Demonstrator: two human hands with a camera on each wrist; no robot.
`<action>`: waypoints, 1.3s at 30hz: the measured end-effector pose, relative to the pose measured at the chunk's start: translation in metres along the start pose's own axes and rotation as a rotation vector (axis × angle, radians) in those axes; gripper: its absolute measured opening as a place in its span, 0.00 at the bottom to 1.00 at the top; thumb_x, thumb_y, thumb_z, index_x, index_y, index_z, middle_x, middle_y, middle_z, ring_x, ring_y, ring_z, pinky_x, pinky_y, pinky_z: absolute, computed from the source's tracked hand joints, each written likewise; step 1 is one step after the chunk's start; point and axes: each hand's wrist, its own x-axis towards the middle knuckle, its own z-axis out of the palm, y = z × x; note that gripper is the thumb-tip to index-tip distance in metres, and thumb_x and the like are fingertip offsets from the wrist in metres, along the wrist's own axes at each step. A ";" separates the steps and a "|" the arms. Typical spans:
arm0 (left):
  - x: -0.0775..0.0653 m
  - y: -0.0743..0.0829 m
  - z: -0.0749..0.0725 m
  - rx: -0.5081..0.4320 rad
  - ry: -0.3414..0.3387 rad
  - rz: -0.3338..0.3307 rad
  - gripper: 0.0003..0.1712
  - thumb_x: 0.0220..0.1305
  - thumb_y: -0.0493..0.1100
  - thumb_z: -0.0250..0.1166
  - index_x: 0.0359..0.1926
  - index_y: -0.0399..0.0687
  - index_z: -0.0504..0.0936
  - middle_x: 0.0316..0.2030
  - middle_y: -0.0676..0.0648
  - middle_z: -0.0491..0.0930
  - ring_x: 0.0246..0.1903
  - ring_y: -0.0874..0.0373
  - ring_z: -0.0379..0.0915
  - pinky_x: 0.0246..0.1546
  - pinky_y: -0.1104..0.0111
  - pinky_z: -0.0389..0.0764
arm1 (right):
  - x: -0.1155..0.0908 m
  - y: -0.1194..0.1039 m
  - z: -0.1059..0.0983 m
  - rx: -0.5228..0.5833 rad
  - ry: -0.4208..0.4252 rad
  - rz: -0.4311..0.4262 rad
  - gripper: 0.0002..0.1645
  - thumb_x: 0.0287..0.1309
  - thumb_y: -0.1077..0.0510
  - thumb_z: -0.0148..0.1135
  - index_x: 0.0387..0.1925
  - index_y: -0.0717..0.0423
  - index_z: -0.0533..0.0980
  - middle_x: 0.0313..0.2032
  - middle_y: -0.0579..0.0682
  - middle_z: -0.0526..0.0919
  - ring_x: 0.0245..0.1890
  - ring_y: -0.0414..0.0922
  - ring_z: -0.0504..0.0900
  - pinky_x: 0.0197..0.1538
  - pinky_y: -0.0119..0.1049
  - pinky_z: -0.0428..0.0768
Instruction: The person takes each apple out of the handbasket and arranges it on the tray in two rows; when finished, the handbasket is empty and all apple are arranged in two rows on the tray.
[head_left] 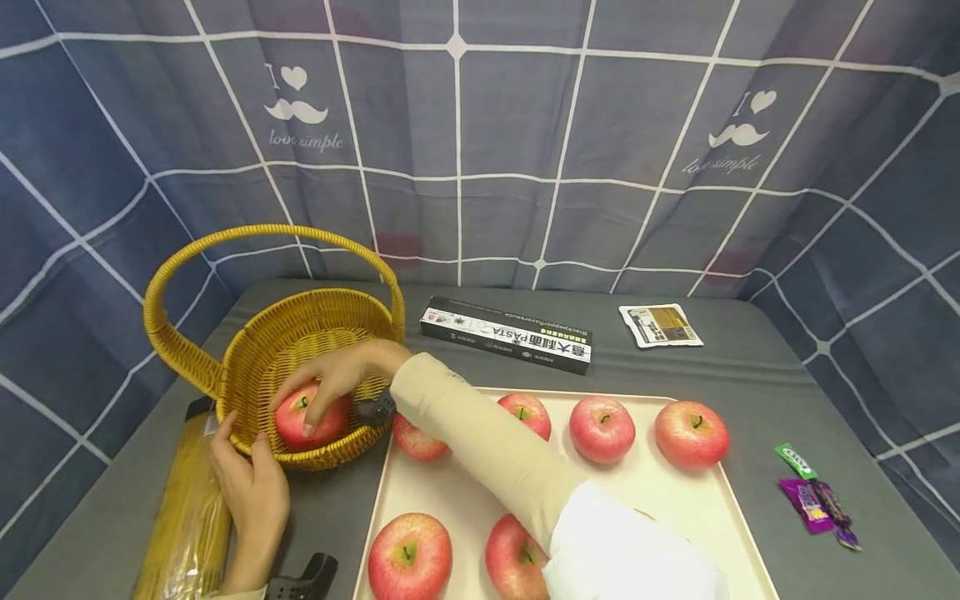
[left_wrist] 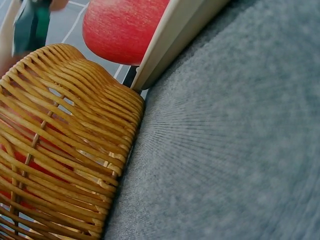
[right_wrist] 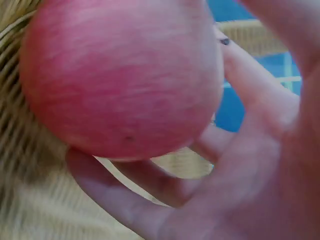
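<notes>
In the head view my right hand point(head_left: 337, 375) reaches into a yellow wicker basket point(head_left: 315, 312) and holds a red apple point(head_left: 330, 421) low inside it. The right wrist view has the thumb and fingers spread around that apple point(right_wrist: 125, 80), close to the woven wall. My left hand point(head_left: 255, 487) grips the basket's near left rim with thumb and fingers. From the left wrist, the basket's woven side point(left_wrist: 75, 125) fills the left, with red showing through the gaps; the left hand is out of that view. Beside the basket stands a cream tray point(head_left: 600, 508) with several red apples.
Behind the tray lies a black pasta box point(head_left: 510, 333), with a small white packet point(head_left: 660, 325) to its right. Small wrapped candies point(head_left: 813, 504) lie at the far right. A long yellow package point(head_left: 183, 517) is left of my left hand. A checked curtain point(head_left: 495, 117) hangs behind.
</notes>
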 end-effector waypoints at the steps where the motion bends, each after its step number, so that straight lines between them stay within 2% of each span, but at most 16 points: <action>1: 0.001 0.000 0.000 0.000 0.001 0.008 0.26 0.64 0.40 0.44 0.63 0.41 0.57 0.61 0.34 0.56 0.65 0.44 0.47 0.66 0.54 0.46 | -0.011 -0.001 -0.004 -0.007 0.030 -0.022 0.36 0.44 0.53 0.67 0.59 0.42 0.68 0.51 0.37 0.69 0.48 0.31 0.68 0.48 0.21 0.70; 4: 0.003 0.000 0.000 0.002 -0.002 0.024 0.26 0.64 0.40 0.44 0.63 0.40 0.57 0.61 0.34 0.56 0.65 0.43 0.47 0.66 0.55 0.46 | -0.050 -0.004 -0.014 0.004 0.123 -0.071 0.32 0.45 0.54 0.65 0.57 0.43 0.70 0.50 0.38 0.72 0.47 0.31 0.70 0.49 0.22 0.71; 6: 0.004 -0.001 0.001 0.003 -0.009 0.022 0.26 0.65 0.40 0.43 0.63 0.40 0.56 0.62 0.35 0.55 0.66 0.43 0.46 0.66 0.54 0.46 | -0.083 -0.007 -0.015 0.013 0.175 -0.110 0.31 0.45 0.57 0.64 0.55 0.45 0.70 0.49 0.40 0.73 0.47 0.32 0.71 0.49 0.24 0.71; 9: 0.003 -0.003 0.001 0.005 -0.018 0.012 0.26 0.65 0.41 0.43 0.63 0.41 0.56 0.62 0.35 0.54 0.66 0.43 0.45 0.65 0.53 0.45 | -0.144 -0.009 -0.007 -0.014 0.252 -0.111 0.31 0.43 0.56 0.65 0.54 0.43 0.70 0.48 0.40 0.73 0.46 0.34 0.71 0.49 0.27 0.73; 12: 0.002 -0.004 0.002 -0.004 -0.013 -0.004 0.26 0.65 0.41 0.43 0.64 0.42 0.56 0.63 0.36 0.54 0.67 0.45 0.44 0.66 0.55 0.44 | -0.211 -0.003 0.012 -0.082 0.340 -0.083 0.31 0.43 0.53 0.65 0.53 0.38 0.70 0.49 0.36 0.72 0.47 0.34 0.70 0.49 0.30 0.73; 14: 0.002 -0.004 0.002 -0.009 -0.004 -0.014 0.26 0.65 0.41 0.43 0.64 0.43 0.56 0.63 0.36 0.54 0.67 0.46 0.44 0.67 0.56 0.44 | -0.256 0.006 0.031 -0.119 0.410 -0.068 0.31 0.44 0.52 0.66 0.53 0.36 0.70 0.50 0.36 0.71 0.49 0.34 0.70 0.50 0.31 0.73; 17: 0.002 -0.005 0.001 -0.008 0.009 -0.027 0.26 0.64 0.40 0.43 0.63 0.42 0.56 0.63 0.36 0.54 0.67 0.47 0.44 0.67 0.59 0.44 | -0.318 0.027 0.071 -0.140 0.536 -0.069 0.31 0.45 0.53 0.67 0.55 0.40 0.70 0.51 0.38 0.71 0.50 0.36 0.70 0.49 0.31 0.73; 20: 0.001 -0.005 0.002 -0.004 0.011 -0.017 0.26 0.64 0.40 0.43 0.63 0.41 0.57 0.63 0.36 0.55 0.67 0.47 0.44 0.67 0.59 0.45 | -0.369 0.049 0.120 -0.149 0.702 -0.084 0.34 0.42 0.59 0.69 0.55 0.49 0.70 0.52 0.44 0.71 0.53 0.38 0.68 0.50 0.27 0.70; 22: 0.001 -0.004 0.004 -0.004 0.007 -0.007 0.26 0.64 0.40 0.43 0.63 0.40 0.57 0.63 0.36 0.55 0.67 0.47 0.45 0.67 0.60 0.45 | -0.396 0.061 0.156 -0.143 0.811 -0.064 0.37 0.37 0.64 0.71 0.55 0.55 0.70 0.53 0.48 0.71 0.55 0.38 0.67 0.52 0.23 0.67; 24: 0.001 -0.003 0.006 -0.008 -0.001 0.003 0.25 0.64 0.40 0.44 0.63 0.41 0.57 0.63 0.37 0.55 0.67 0.47 0.45 0.66 0.59 0.46 | -0.417 0.071 0.192 -0.113 0.900 -0.043 0.39 0.34 0.68 0.71 0.55 0.62 0.69 0.54 0.52 0.71 0.57 0.38 0.65 0.55 0.20 0.63; 26: 0.002 -0.002 0.007 -0.017 -0.012 0.003 0.25 0.65 0.41 0.43 0.63 0.42 0.57 0.63 0.37 0.54 0.67 0.48 0.44 0.66 0.58 0.45 | -0.430 0.076 0.222 -0.079 0.974 0.039 0.40 0.32 0.69 0.71 0.55 0.63 0.69 0.54 0.51 0.71 0.57 0.36 0.65 0.54 0.17 0.61; 30: 0.001 -0.002 0.006 -0.031 -0.028 0.000 0.25 0.66 0.41 0.43 0.63 0.43 0.56 0.64 0.38 0.53 0.68 0.48 0.43 0.67 0.58 0.43 | -0.443 0.084 0.268 0.024 1.040 0.184 0.40 0.34 0.72 0.68 0.56 0.64 0.67 0.54 0.47 0.71 0.56 0.31 0.65 0.48 0.17 0.68; 32: 0.001 -0.002 0.006 -0.032 -0.029 -0.003 0.25 0.66 0.41 0.43 0.64 0.43 0.56 0.64 0.38 0.52 0.68 0.49 0.42 0.67 0.58 0.42 | -0.444 0.087 0.282 0.057 1.055 0.233 0.40 0.36 0.73 0.65 0.57 0.63 0.66 0.55 0.45 0.70 0.55 0.29 0.65 0.45 0.18 0.70; 34: 0.001 -0.003 0.005 -0.025 -0.024 -0.006 0.25 0.66 0.41 0.43 0.64 0.42 0.56 0.64 0.38 0.52 0.68 0.49 0.42 0.67 0.59 0.42 | -0.443 0.092 0.292 0.066 1.073 0.218 0.39 0.36 0.74 0.63 0.57 0.66 0.65 0.55 0.47 0.69 0.55 0.29 0.66 0.44 0.19 0.71; 39: 0.000 -0.002 0.004 -0.016 -0.022 -0.010 0.26 0.66 0.41 0.43 0.64 0.42 0.55 0.64 0.38 0.53 0.68 0.48 0.43 0.67 0.58 0.43 | -0.438 0.093 0.301 0.002 1.123 0.191 0.41 0.33 0.75 0.64 0.56 0.68 0.65 0.56 0.50 0.68 0.57 0.32 0.64 0.51 0.14 0.62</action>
